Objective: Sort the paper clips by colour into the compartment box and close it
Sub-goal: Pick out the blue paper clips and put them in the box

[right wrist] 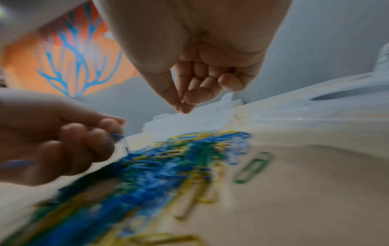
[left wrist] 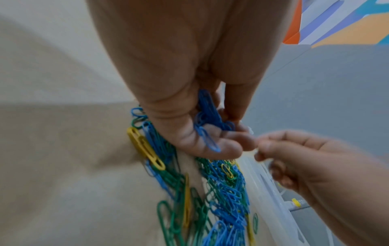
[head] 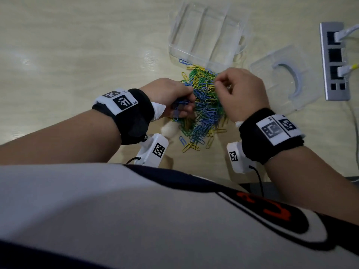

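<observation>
A mixed pile of blue, green and yellow paper clips lies on the pale table in front of me. My left hand hovers at the pile's left side and grips a bunch of blue clips in its curled fingers. My right hand hangs over the far right of the pile, thumb and forefinger pinched together and the other fingers curled; no clip shows between them. The clear compartment box stands open just beyond the pile, with no clips visible in it. Its clear lid lies apart to the right.
A grey power strip with plugged white cables is set at the table's right side. A single blue clip lies by the box's near left corner. Loose clips trail toward the table's near edge by my body.
</observation>
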`<move>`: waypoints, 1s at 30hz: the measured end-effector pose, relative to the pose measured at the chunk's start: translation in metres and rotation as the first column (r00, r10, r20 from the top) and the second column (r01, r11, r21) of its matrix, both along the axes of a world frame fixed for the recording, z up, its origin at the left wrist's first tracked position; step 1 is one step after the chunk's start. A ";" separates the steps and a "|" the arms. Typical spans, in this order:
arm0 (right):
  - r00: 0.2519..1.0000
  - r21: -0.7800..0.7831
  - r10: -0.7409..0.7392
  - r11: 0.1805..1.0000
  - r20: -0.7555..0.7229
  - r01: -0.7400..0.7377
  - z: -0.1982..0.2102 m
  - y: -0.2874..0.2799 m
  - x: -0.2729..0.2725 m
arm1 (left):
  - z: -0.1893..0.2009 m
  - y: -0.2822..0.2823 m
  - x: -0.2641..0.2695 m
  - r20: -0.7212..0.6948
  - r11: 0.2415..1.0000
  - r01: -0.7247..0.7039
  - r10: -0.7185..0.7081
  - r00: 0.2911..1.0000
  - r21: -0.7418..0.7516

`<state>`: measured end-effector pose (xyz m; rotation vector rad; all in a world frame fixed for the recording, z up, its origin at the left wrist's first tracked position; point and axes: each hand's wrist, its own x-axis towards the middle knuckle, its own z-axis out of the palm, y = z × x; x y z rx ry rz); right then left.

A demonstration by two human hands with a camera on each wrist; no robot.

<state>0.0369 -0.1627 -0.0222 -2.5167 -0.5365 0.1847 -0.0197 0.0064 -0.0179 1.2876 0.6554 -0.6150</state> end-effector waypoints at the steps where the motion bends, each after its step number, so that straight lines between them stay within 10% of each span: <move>1: 0.998 -0.077 -0.062 0.995 -0.006 0.061 -0.004 -0.009 0.006 | -0.001 0.001 -0.001 0.018 1.000 0.012 -0.012 1.000 -0.009; 5: 0.978 -0.296 -0.193 0.942 -0.082 0.161 -0.018 -0.037 0.016 | -0.003 0.001 -0.001 0.057 0.998 0.041 -0.039 0.998 -0.038; 30: 0.991 -0.180 -0.111 0.979 -0.078 0.095 -0.015 -0.036 0.019 | -0.005 -0.013 0.011 0.099 0.995 0.087 -0.091 0.991 0.043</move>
